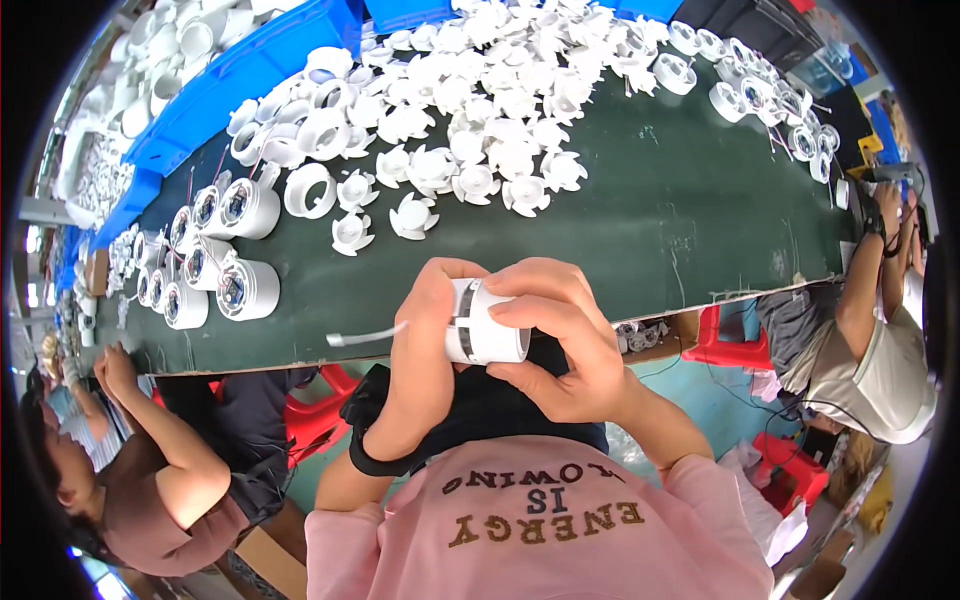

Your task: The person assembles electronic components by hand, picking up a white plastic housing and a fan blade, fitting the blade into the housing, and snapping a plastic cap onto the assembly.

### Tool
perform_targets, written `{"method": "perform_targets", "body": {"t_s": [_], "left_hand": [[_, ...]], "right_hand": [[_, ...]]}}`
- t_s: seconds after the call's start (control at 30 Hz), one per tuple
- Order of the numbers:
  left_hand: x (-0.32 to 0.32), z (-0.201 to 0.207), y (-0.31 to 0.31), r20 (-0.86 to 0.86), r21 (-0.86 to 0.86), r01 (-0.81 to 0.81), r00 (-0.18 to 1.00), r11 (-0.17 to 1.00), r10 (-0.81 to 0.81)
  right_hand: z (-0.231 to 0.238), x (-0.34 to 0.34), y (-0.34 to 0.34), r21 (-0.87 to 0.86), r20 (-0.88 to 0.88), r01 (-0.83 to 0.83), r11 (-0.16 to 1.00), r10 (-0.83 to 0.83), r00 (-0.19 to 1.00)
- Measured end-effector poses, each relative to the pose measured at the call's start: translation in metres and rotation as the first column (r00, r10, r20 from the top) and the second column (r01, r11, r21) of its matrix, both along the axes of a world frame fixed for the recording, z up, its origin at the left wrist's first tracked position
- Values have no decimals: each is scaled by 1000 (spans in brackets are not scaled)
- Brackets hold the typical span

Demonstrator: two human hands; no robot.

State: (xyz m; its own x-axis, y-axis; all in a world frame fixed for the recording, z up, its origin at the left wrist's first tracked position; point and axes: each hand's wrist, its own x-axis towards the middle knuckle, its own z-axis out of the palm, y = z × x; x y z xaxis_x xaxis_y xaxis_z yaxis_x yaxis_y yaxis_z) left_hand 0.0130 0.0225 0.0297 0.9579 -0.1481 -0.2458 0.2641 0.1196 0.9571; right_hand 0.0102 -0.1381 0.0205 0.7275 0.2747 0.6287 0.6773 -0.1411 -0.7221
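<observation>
Close to my body, at the table's near edge, both hands grip a white cylindrical housing (508,343) with dark slots around its side. My left hand (425,335) is closed round its left end, hiding that end. From the right, my right hand (568,335) clasps it with fingers over the top and thumb underneath. A white cable (365,336) with a small connector sticks out to the left by my left hand. Beyond my hands, several white bladed fan wheels (412,216) lie loose, beside a white ring (310,191).
Several white housings with circuit boards inside (248,290) stand at the table's left. A large heap of white fan wheels (490,110) covers the far middle, below blue bins (240,85). Clear-fronted round parts (755,95) lie far right. Co-workers sit at left (150,480) and right (870,350).
</observation>
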Motion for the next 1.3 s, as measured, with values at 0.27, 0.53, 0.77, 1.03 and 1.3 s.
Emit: {"method": "perform_targets", "body": {"t_s": [0.27,0.53,0.77,1.03,1.3], "left_hand": [[-5,-4,-13,199,161,-25,980,987,-8],[-6,-5,-16,353,259,60,923,964,-153],[-10,3,-19,346,200,19,934,980,-89],[29,40,-14,-16,-158,125,992,979,-129],[68,71,-36,156,460,649,613,606,-775]], "right_hand": [[-12,-17,5,70,-205,-55,996,68,976],[-24,-13,3,85,-110,-98,992,107,988],[-13,-11,1,74,-126,-167,983,175,976],[28,-9,-18,-139,-205,126,982,-153,967],[27,29,-57,-143,-77,466,873,-479,874]]}}
